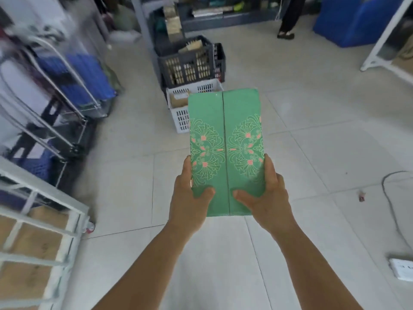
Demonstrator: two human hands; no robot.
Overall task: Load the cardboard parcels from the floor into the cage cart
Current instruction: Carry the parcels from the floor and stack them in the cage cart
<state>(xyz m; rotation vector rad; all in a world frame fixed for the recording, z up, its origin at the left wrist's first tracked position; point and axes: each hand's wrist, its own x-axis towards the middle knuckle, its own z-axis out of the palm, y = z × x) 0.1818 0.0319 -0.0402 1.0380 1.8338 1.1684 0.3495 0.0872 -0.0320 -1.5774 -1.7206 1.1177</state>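
Holding the flat green cardboard parcel with pink flowers above the floor, left hand and right hand grip only its near end, so it might tip before reaching the white cage cart.

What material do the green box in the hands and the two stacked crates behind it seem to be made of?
Green box: probably printed cardboard with a slight sheen; flat panels, centre seam. Dark crate and white crate: apparently moulded plastic, matt; regular slotted walls.

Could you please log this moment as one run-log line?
phase: carrying | left hand: grips green box | right hand: grips green box | cage cart: lower left, brown parcels inside
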